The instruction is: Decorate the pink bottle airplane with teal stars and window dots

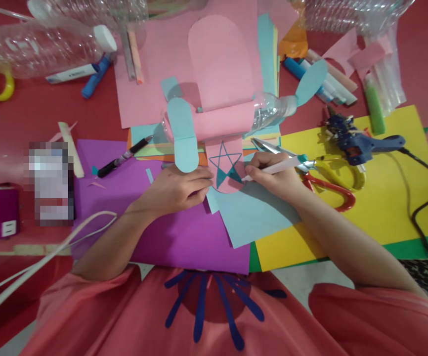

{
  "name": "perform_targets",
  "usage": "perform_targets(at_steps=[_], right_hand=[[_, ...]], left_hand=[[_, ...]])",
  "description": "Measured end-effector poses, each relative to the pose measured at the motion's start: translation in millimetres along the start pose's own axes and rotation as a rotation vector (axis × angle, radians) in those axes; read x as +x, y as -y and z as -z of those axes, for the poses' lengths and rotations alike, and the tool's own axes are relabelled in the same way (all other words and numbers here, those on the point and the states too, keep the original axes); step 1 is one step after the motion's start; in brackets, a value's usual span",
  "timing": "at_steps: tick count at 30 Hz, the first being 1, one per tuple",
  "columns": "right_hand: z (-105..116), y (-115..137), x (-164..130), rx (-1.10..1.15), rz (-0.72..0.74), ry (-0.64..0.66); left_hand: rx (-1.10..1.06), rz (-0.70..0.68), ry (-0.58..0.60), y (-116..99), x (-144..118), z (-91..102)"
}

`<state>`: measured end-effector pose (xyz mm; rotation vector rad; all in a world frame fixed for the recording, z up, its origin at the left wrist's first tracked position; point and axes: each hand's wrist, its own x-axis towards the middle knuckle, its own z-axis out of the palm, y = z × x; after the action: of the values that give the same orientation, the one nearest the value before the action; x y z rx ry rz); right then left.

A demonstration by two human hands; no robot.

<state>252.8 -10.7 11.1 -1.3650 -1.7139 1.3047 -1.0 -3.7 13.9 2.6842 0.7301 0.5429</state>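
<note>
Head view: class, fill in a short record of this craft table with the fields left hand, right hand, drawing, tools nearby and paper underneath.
left hand: left hand flat, pressing down the pink paper tab
right hand: right hand grips a white marker, tip at the star
drawing: teal star outlined on the pink tab, partly coloured in
tools nearby: scissors and blue glue gun on the yellow sheet; black pen to the left
paper underneath: light blue sheet over purple sheet

A clear plastic bottle [39, 47] lies at the upper left. A black pen [124, 156] rests left of centre. Scissors [318, 170] and a blue glue gun [362, 145] sit on yellow paper [384, 207] at right.
</note>
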Motion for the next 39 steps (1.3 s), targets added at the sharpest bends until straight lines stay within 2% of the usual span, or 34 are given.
perform_targets(at_steps=[6,15,20,29,39], right_hand=[[-1.9,-0.7,-1.2,-0.016,0.019,-0.052],[-2.4,-0.9,-1.9,-0.055,0.021,-0.012],[-2.8,-1.5,-2.6,-0.087,0.078,0.006],[-3.0,-2.3,-2.5,-0.070,0.047,-0.005],[-0.3,1.2,5.0,0.076,0.044,-0.124]], left_hand=[[-0.016,0.019,0.026,0.2,-0.9,0.8],[0.006,0.010,0.018,0.5,-1.7,0.9],[-0.001,0.007,0.014,-0.1,-1.1,0.5],[-0.008,0.014,0.014,0.6,-2.4,0.4],[0.011,0.007,0.022,-0.5,-1.0,0.2]])
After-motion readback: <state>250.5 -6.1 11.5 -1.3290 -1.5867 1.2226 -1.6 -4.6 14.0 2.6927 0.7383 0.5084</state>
